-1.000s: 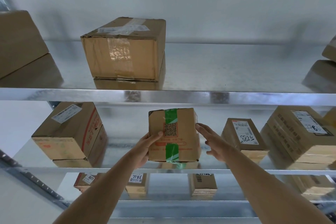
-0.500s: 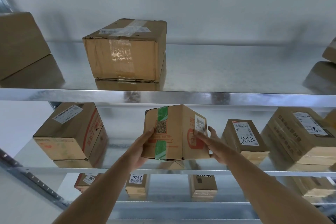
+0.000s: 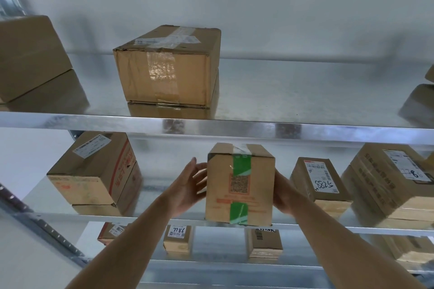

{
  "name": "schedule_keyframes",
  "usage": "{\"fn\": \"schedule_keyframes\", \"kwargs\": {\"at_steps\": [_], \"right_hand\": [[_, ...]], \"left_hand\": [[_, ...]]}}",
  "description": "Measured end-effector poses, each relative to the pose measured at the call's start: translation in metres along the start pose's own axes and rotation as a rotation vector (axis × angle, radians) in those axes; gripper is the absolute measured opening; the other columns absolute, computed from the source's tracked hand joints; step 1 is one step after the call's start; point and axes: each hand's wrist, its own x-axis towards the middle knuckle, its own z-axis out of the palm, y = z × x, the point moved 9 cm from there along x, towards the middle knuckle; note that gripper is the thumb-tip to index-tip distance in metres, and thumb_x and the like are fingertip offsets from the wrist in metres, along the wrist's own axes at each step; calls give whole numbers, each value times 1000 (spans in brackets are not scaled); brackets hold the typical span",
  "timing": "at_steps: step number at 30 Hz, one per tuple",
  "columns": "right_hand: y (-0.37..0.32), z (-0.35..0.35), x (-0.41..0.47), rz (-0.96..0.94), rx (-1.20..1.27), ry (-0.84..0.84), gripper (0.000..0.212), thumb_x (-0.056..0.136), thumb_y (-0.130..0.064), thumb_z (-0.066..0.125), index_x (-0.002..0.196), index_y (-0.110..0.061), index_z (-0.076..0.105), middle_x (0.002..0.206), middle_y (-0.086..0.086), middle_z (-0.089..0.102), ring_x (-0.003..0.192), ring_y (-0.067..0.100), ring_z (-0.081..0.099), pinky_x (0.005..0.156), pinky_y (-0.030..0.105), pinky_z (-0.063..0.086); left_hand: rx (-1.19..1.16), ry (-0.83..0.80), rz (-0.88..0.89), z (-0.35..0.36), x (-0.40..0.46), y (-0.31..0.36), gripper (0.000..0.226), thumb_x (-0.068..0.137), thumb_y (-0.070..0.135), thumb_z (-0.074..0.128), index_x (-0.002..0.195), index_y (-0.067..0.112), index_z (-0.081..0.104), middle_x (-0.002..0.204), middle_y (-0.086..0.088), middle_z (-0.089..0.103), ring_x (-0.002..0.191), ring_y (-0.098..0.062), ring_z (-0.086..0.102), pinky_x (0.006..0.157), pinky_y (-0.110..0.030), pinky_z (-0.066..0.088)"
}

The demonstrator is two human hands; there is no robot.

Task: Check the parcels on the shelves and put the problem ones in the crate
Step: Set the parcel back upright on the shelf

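Head view: the right hand (image 3: 283,195) is mostly hidden behind the small green-taped parcel (image 3: 239,185), so whether it grips cannot be told. The left hand (image 3: 187,185) is spread, fingers straight, beside the parcel's left face. The parcel stands at the middle shelf (image 3: 70,214) front edge; its square code is too blurred to read. To its right, a labelled box (image 3: 320,180) reads "5298". Below, a small box (image 3: 177,238) reads "7186". Above, a creased carton (image 3: 166,68) with clear tape sits on galvanised steel.
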Motion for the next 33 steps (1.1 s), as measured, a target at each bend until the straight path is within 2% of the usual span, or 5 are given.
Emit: {"fn": "schedule_keyframes", "kwargs": {"at_steps": [5, 9, 12, 16, 33], "right_hand": [[-10, 6, -5, -46, -74, -7, 29, 101, -47, 54, 110, -27, 72, 89, -6, 75, 99, 18, 63, 92, 40, 48], [-12, 13, 1, -58, -72, -51, 35, 107, -47, 46, 141, -48, 57, 133, -7, 68, 128, 20, 56, 101, 48, 48], [-13, 13, 0, -75, -46, -30, 36, 110, -37, 43, 142, -48, 55, 130, -5, 67, 126, 21, 55, 90, 42, 50], [2, 8, -2, -48, -24, -33, 38, 111, -25, 42, 142, -42, 56, 120, 5, 74, 124, 25, 62, 105, 52, 48], [29, 1, -11, -19, 142, -64, 34, 102, -10, 54, 136, -12, 57, 110, 12, 70, 115, 30, 65, 97, 56, 52]], "left_hand": [[67, 160, -28, -12, 8, -4, 37, 99, 38, 56, 114, 5, 58, 93, -5, 72, 80, -16, 72, 66, -29, 56], [116, 207, -51, -18, 11, -6, 34, 106, 19, 55, 140, 18, 62, 115, -9, 77, 98, -20, 72, 68, -33, 58], [132, 217, -83, -18, 11, -10, 36, 108, 13, 50, 137, 28, 65, 121, -7, 76, 111, -24, 69, 82, -44, 58], [155, 238, -120, -26, 5, -22, 38, 106, 13, 57, 138, 31, 64, 125, -4, 75, 124, -30, 66, 107, -59, 50], [188, 208, -171, -39, -1, -38, 43, 104, 6, 50, 141, 24, 63, 128, -6, 73, 127, -25, 64, 111, -52, 49]]}}
